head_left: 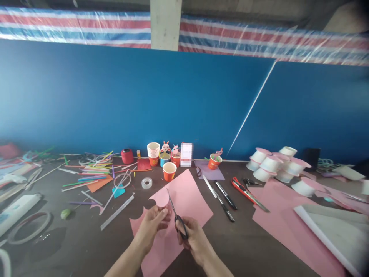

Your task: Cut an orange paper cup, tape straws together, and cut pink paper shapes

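Left hand: the left hand point(152, 222) pinches a small pink paper piece point(165, 209) between thumb and fingers, holding it up just above the large pink paper sheet point(188, 200).
Right hand: the right hand point(192, 237) is closed through the handles of the black-handled steel scissors point(175, 214); the blades point far and left, their tip by the held piece.
Blades: they look nearly closed, though the view is too small to be sure.
Step in hand: trimming the small piece, judging by the grip.
Next move calls for: turning the piece with the left hand so the blades follow its curved edge.
Sheet: lies near centre on the dark brown tabletop point(250, 242), scalloped cut-outs along its left edge.
Nearby: an orange paper cup point(169, 171) beyond the sheet, a clear tape roll point(147, 182) to its left, black pens point(226, 198) to the right.
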The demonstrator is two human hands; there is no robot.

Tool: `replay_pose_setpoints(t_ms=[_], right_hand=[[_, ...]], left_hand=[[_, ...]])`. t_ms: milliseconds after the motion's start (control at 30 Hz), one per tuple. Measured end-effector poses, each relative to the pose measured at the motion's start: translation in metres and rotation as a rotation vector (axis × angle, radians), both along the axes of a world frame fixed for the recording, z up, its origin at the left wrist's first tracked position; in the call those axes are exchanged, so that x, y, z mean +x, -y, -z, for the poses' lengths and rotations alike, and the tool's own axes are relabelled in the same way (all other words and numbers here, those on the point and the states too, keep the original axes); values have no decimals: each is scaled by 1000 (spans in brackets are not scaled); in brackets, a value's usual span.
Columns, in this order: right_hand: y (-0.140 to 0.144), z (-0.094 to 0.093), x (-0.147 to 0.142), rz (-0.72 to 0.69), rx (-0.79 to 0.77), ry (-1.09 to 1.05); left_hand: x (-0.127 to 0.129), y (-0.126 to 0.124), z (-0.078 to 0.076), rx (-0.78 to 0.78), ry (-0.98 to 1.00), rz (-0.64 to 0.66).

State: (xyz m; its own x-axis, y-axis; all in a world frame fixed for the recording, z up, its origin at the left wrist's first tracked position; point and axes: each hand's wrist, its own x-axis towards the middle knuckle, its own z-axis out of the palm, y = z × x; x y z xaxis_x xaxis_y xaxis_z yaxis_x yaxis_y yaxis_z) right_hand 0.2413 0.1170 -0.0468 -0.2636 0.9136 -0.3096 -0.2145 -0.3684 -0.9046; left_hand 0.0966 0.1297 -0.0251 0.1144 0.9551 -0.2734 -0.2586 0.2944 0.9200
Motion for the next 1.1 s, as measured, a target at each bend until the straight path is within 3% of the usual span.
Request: replay_pose_setpoints(t_ms=[267,500,800,1100], right_hand=[[4,7,8,-7,4,61],[5,1,17,-30,-6,187],[-4,-23,43,-186,-31,174],[-11,-20,49,-245,-63,108]], left_hand=[[20,-18,12,-59,399,-304],[27,-27,16,-132,310,-424],[25,-26,15,-70,206,-338],[27,-24,7,-68,241,-259]])
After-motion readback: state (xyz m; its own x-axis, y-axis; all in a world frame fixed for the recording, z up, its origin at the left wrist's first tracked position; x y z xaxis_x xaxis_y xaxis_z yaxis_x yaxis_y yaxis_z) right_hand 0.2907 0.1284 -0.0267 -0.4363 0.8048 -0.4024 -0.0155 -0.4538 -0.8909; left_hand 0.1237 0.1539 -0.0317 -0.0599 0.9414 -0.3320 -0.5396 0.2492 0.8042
